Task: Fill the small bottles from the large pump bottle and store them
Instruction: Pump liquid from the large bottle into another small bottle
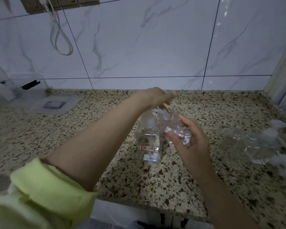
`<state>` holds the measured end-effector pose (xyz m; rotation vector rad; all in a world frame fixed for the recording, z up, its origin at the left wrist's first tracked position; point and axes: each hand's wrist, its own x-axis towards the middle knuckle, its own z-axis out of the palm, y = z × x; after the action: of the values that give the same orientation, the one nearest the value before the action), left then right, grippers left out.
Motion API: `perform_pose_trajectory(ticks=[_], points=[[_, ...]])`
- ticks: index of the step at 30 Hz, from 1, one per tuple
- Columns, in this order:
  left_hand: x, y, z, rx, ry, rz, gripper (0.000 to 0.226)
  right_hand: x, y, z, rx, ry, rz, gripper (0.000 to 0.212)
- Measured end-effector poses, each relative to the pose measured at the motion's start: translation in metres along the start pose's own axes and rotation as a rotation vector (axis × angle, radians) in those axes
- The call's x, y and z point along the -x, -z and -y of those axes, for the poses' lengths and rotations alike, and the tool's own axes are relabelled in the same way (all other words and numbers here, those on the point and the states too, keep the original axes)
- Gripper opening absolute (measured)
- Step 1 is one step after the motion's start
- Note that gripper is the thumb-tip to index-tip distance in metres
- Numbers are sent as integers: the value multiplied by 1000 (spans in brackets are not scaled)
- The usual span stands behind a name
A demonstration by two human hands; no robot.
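Filling underway: left hand [157,98] presses clear labelled pump bottle [148,138], right hand [191,141] grips small clear bottle [177,128]; more bottles [254,142] wait at 3 o'clock on speckled bench [89,129].

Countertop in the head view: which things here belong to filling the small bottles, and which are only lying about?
Belong to the job:
- large pump bottle, left hand on its pump
- small clear bottle, held at the pump by the right hand
- other clear bottles at the right
- clear storage box and lid, probably for storing

Lying about:
- white cable on the wall
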<state>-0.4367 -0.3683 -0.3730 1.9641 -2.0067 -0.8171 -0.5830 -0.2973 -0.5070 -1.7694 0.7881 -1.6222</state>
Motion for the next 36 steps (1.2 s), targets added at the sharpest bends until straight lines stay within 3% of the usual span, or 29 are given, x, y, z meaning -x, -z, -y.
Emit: perform_pose_trajectory(ticks=[3, 12, 16, 21, 25, 31, 36], points=[[0, -3, 0, -73, 14, -18, 61, 1, -1, 0, 3, 8, -3, 46], [1, -4, 2, 101, -57, -67, 56, 1, -1, 1, -2, 8, -10, 43], [5, 0, -3, -36, -45, 67, 60, 2, 0, 1, 16, -13, -2, 44], [5, -2, -5, -107, -19, 25, 62, 3, -1, -2, 13, -19, 9, 45], [5, 1, -7, 8, -43, -19, 60, 2, -1, 0, 8, -12, -5, 44], [3, -3, -4, -49, 13, -22, 67, 0, 0, 1, 36, 8, -3, 44], [5, -1, -8, 43, -17, -2, 71, 1, 1, -4, 41, 4, 6, 47]])
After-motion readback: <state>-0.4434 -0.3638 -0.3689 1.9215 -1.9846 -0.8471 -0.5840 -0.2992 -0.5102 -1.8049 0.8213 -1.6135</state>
